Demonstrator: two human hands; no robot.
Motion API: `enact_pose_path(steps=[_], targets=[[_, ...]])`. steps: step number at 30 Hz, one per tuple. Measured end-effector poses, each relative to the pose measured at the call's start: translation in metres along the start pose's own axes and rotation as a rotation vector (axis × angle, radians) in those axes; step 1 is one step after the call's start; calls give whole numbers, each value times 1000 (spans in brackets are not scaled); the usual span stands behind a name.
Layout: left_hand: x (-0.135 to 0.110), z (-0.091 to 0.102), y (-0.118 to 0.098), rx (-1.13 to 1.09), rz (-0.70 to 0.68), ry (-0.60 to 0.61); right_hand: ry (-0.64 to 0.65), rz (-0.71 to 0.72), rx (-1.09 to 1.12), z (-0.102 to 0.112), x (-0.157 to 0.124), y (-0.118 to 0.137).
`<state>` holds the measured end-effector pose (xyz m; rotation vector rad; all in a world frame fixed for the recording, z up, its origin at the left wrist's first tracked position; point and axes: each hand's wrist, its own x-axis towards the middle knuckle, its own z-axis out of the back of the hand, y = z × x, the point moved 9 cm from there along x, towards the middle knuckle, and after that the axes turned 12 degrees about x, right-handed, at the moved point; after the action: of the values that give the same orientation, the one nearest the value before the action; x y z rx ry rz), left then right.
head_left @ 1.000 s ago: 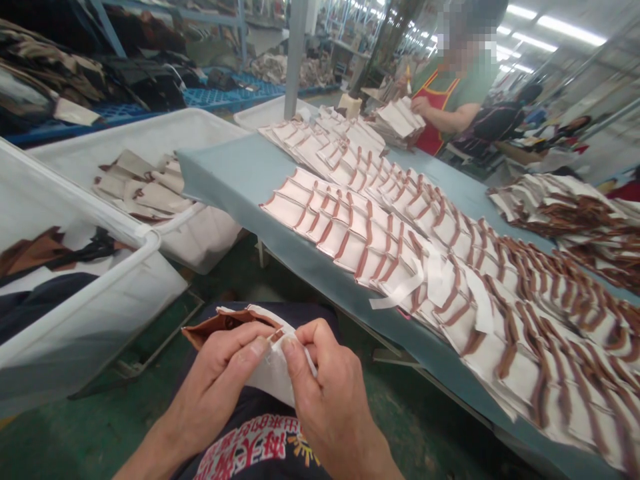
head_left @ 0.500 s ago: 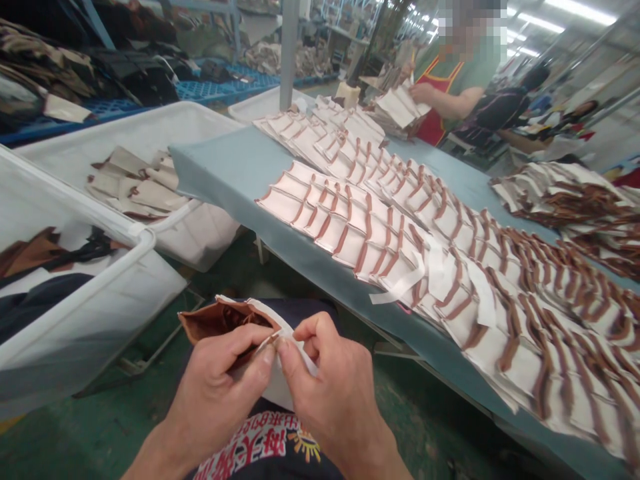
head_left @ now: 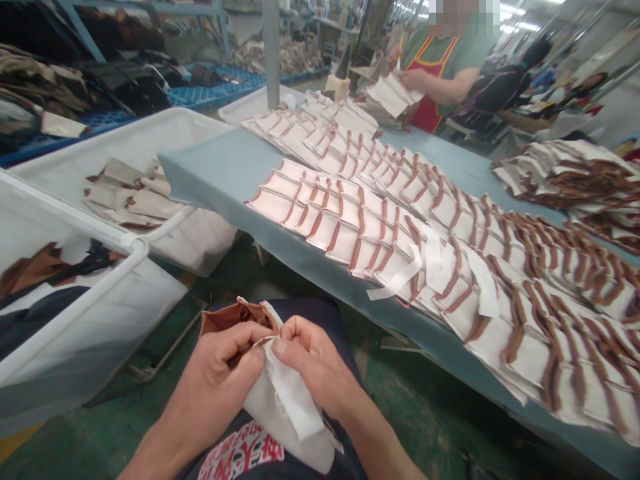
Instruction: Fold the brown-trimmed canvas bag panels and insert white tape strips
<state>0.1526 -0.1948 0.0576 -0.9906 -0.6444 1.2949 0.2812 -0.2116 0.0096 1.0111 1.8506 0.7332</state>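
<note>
Looking down from the head camera, I see 2 bare hands working close together above a dark printed shirt (head_left: 240,453). The left hand (head_left: 215,373) is closed, and its thumb and fingers pinch the top edge of a white cloth piece (head_left: 283,407). The right hand (head_left: 313,360) grips the same edge just beside it, and the 2 thumbs nearly touch. Behind the left hand, a brown lining (head_left: 233,317) opens out from the white cloth piece, and the lower part of the white cloth hangs down over the shirt.

This white cloth piece is held in the air, just off the near edge of a long grey-blue table (head_left: 215,167). On the table lie many overlapping rows of white pieces with brown trim (head_left: 330,227). To the left of the table stand 2 white bins (head_left: 200,247), and the farther one holds folded beige pieces (head_left: 133,200). To the right of the table, beyond it, lies a heap of pieces with brown trim (head_left: 565,173). At the far end of the table, a co-worker in a red apron (head_left: 427,113) holds a white stack (head_left: 393,93).
</note>
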Motion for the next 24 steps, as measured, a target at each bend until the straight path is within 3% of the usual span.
enact_pose_path(steps=[6,10,12,15,19,21,24], targets=[[12,-13,-4,36,27,117,12,-61,146,6,16,-17],[14,-11,-11,18,15,142,-23,77,-76,10,12,6],[14,-7,-21,31,-8,168,-76,222,-284,14,6,32],[15,1,-42,87,-83,202,-80,620,-577,2,-13,87],[13,14,-75,194,-272,197,143,1153,-838,-37,-49,135],[11,21,-87,241,-360,159,230,1251,-865,-49,-54,144],[6,31,-94,317,-425,82,242,1234,-890,-56,-48,150]])
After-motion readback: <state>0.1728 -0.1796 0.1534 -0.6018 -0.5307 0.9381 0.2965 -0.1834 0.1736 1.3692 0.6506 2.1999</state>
